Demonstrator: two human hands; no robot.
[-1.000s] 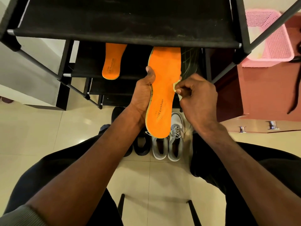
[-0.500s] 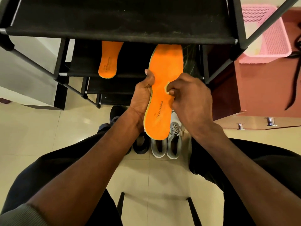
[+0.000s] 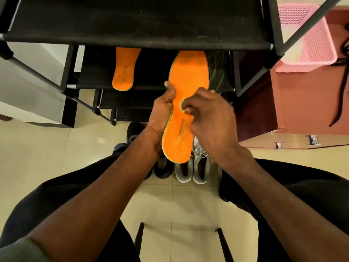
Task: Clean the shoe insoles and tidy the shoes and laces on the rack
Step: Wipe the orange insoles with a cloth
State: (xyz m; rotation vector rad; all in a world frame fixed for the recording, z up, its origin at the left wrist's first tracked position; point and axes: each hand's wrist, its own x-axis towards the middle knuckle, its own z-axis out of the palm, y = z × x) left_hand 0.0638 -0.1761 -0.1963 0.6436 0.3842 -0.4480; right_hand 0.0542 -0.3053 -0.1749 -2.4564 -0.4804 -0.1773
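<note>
Home entryway: shoe rack (image 3: 136, 39), floor tiles (image 3: 37, 152), pink basket (image 3: 309, 44).

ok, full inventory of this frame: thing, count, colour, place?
orange foam insole: 1, orange, held up before the rack
second orange insole: 1, orange, lying on a middle shelf
small yellowish wipe: 1, pale yellow, against the held insole
black fabric shoe rack: 1, black, ahead
grey sneakers: 2, grey and white, on the floor
black shoes: 2, black, floor, left of the sneakers
pink plastic basket: 1, pink, upper right
left hand: grips the held insole's edge
right hand: pinches the wipe
</note>
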